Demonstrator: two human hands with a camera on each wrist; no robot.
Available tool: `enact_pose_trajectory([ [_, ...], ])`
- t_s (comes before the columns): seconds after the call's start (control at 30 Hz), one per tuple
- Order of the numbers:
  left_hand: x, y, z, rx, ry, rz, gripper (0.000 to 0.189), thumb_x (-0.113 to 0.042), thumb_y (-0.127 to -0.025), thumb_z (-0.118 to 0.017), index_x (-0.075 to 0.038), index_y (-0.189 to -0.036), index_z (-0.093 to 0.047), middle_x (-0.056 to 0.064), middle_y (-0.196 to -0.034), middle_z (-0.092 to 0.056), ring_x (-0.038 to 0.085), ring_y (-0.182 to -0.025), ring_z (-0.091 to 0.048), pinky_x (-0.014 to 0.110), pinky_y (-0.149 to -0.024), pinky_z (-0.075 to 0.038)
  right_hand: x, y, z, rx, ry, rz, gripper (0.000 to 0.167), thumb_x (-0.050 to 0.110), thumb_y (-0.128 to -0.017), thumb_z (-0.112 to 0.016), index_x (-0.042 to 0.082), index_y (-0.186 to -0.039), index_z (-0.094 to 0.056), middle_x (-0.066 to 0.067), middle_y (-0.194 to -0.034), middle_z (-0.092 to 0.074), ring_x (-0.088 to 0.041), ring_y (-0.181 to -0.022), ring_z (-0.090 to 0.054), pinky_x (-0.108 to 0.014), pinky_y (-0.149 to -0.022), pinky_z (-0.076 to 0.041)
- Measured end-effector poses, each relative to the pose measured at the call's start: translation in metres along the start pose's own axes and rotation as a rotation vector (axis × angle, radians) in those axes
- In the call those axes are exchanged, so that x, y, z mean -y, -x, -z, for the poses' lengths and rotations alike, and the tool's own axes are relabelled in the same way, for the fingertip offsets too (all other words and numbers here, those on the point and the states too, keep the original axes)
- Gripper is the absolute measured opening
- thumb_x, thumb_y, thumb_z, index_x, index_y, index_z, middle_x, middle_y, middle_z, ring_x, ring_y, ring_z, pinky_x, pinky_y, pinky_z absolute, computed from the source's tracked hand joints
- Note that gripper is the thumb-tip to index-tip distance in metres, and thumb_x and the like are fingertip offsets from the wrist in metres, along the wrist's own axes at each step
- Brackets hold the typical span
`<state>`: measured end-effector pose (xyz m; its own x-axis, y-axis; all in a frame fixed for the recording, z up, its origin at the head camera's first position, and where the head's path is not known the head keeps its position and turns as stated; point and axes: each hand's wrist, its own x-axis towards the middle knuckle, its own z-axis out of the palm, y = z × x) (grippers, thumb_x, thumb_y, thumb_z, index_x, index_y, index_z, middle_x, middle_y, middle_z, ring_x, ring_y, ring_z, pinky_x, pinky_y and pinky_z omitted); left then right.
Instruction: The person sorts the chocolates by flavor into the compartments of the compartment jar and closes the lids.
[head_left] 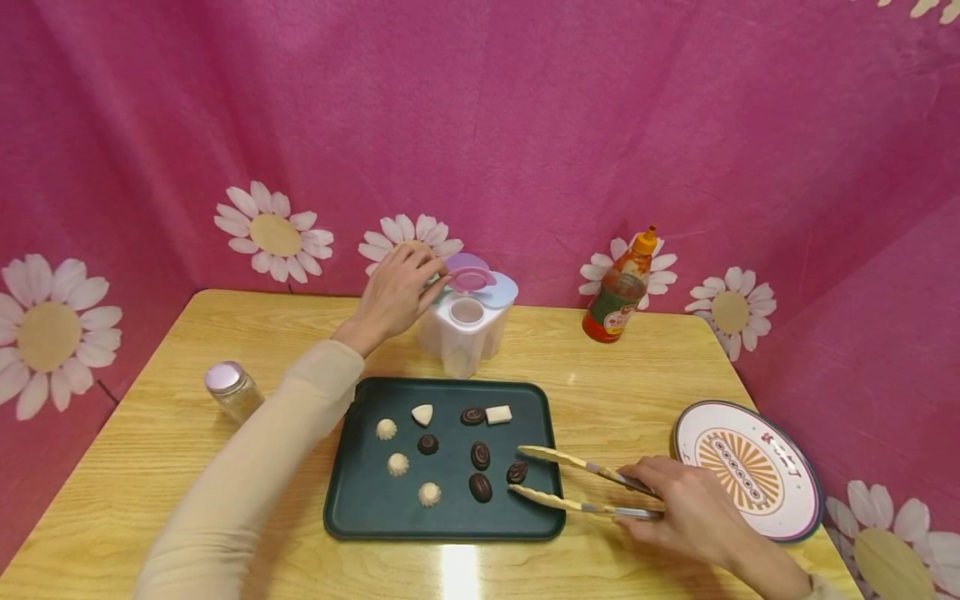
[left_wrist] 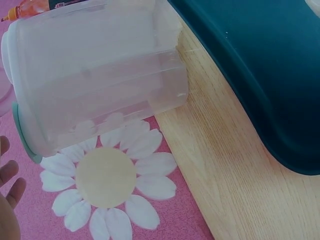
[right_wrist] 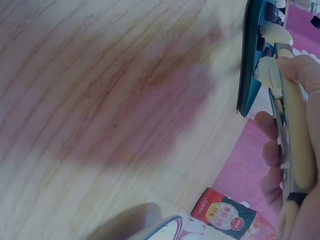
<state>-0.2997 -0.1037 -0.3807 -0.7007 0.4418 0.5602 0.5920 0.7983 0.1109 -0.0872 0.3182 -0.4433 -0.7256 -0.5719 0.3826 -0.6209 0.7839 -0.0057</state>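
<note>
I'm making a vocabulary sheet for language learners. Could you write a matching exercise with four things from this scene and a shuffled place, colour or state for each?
Things:
1. Tongs
2. Tray
3. Sauce bottle
4. Plate

Descriptions:
A. White, with an orange sunburst design
B. Near the back edge of the table, with a yellow-orange cap
C. Held in the right hand
D. Flat and dark green

Pairs: 1-C, 2-D, 3-B, 4-A

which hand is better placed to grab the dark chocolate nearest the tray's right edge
Right, most likely: the right hand holds the tongs, with their open tips on either side of that chocolate. The left hand is beyond the tray, by the container's raised lid.
</note>
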Motion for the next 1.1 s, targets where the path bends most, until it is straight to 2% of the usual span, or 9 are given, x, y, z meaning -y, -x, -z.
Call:
enact_pose_trajectory([
  [0.37, -0.001, -0.002, -0.001, -0.011, -0.004, -0.012, 0.023, -0.029, -0.103, -0.068, -0.010, -0.115, -0.074, 0.013, -0.115, -0.069, 0.033, -0.117, -0.060, 0.046, -0.108, -0.051, 0.000, 0.001, -0.004, -0.002, -0.016, 0.022, 0.044, 0.039, -0.060, -0.097, 0.026, -0.097, -0.076, 0.021, -0.083, -0.064, 0.007, -0.072, -0.056, -0.018, -0.056, -0.043],
  [0.6, 0.000, -0.001, -0.001, -0.005, 0.017, 0.004, 0.023, -0.030, -0.103, -0.068, -0.010, -0.115, -0.073, 0.012, -0.116, -0.069, 0.032, -0.118, -0.059, 0.045, -0.107, -0.051, -0.002, -0.004, 0.000, -0.003, -0.044, 0.031, 0.043, 0.038, -0.063, -0.096, 0.024, -0.099, -0.077, 0.019, -0.079, -0.062, 0.009, -0.071, -0.049, -0.016, -0.055, -0.039],
  [0.9, 0.000, 0.000, 0.000, -0.008, 0.008, 0.009, 0.024, -0.029, -0.102, -0.069, -0.010, -0.116, -0.074, 0.012, -0.116, -0.070, 0.033, -0.118, -0.059, 0.046, -0.108, -0.051, -0.005, -0.028, 0.015, -0.023, -0.060, 0.032, 0.043, 0.037, -0.065, -0.095, 0.024, -0.101, -0.077, 0.021, -0.080, -0.059, 0.007, -0.069, -0.048, -0.016, -0.055, -0.038],
  [1.0, -0.001, 0.000, 0.000, -0.003, 0.002, 0.014, 0.025, -0.030, -0.102, -0.070, -0.011, -0.117, -0.074, 0.012, -0.118, -0.070, 0.032, -0.119, -0.059, 0.047, -0.109, -0.050, -0.008, -0.039, 0.019, -0.044, -0.062, 0.048, 0.042, 0.037, -0.066, -0.095, 0.022, -0.102, -0.077, 0.017, -0.081, -0.063, 0.006, -0.069, -0.050, -0.018, -0.055, -0.042],
  [1.1, -0.001, 0.000, 0.000, 0.000, -0.002, 0.017, 0.025, -0.030, -0.102, -0.069, -0.011, -0.117, -0.074, 0.012, -0.118, -0.069, 0.032, -0.119, -0.059, 0.047, -0.111, -0.050, -0.011, -0.049, 0.022, -0.077, -0.070, 0.070, 0.040, 0.042, -0.072, -0.093, 0.019, -0.101, -0.077, 0.013, -0.081, -0.066, 0.003, -0.068, -0.053, -0.019, -0.055, -0.044],
])
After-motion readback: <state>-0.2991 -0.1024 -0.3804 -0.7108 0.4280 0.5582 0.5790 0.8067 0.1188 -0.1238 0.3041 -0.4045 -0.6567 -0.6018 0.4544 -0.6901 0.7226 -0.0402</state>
